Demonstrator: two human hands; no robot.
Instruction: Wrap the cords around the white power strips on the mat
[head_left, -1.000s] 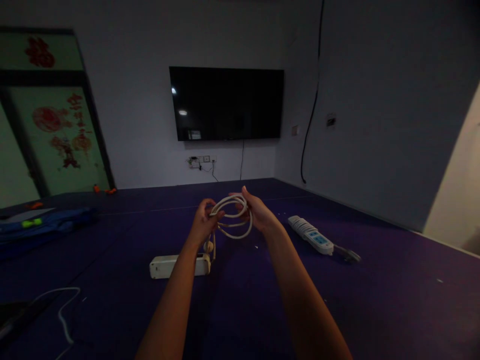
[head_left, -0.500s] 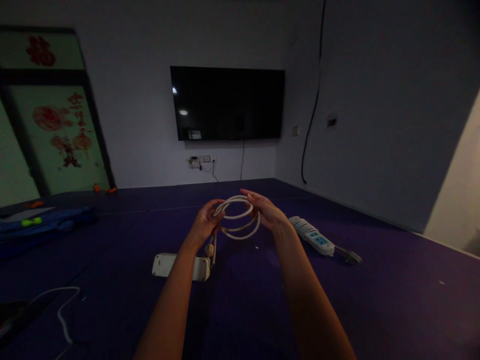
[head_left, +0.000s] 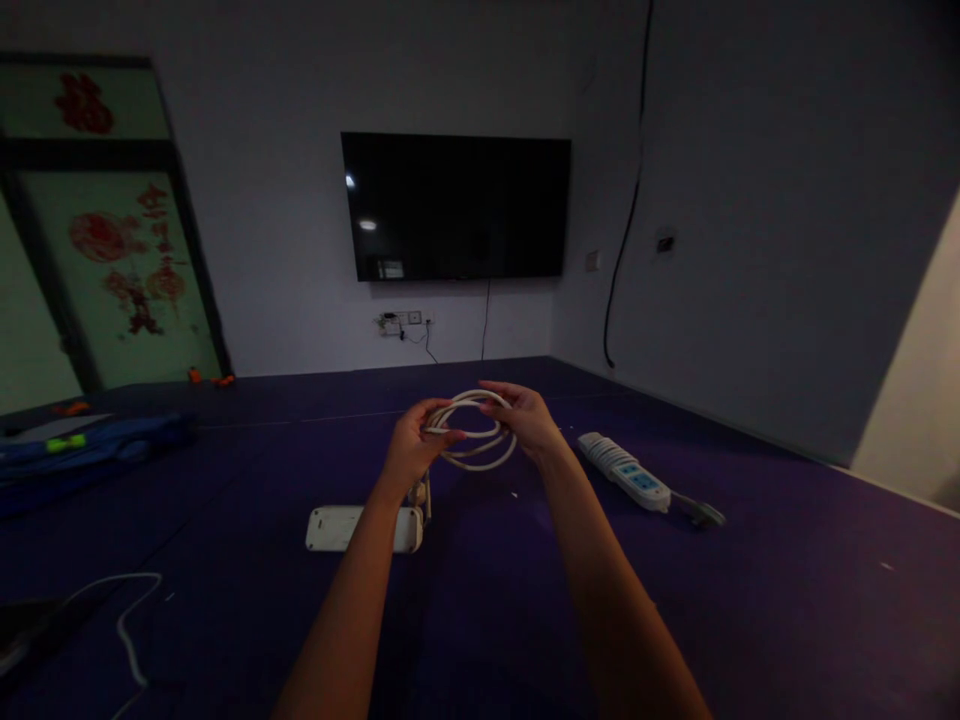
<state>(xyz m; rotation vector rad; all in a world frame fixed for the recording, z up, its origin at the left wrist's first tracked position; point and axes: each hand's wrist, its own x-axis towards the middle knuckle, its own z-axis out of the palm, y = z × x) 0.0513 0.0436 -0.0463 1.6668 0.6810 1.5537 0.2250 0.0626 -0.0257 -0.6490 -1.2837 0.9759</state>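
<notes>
A white power cord (head_left: 480,466) is looped into a coil between my two hands, held above the purple surface. My left hand (head_left: 412,442) pinches the coil's left side, thumb on top of the loops. My right hand (head_left: 529,418) closes on the upper right of the coil with its fingers behind. Under my left forearm lies a white power strip (head_left: 330,528), partly covered by the arm. The plug (head_left: 418,493) hangs beside its right end, partly hidden below my left hand. To the right lies a second power strip (head_left: 637,482) with blue sockets and its cord wound round it.
A purple mat (head_left: 495,600) covers the floor. Blue cloth (head_left: 135,440) lies at the left, and a thin white cable (head_left: 127,640) at the lower left. A television (head_left: 457,208) hangs on the far wall; a black cable (head_left: 624,240) dangles at the right.
My right hand has drawn slightly left and its thumb now presses over the loops. The coil's loops sit closer together, and the lowest loop has risen a little.
</notes>
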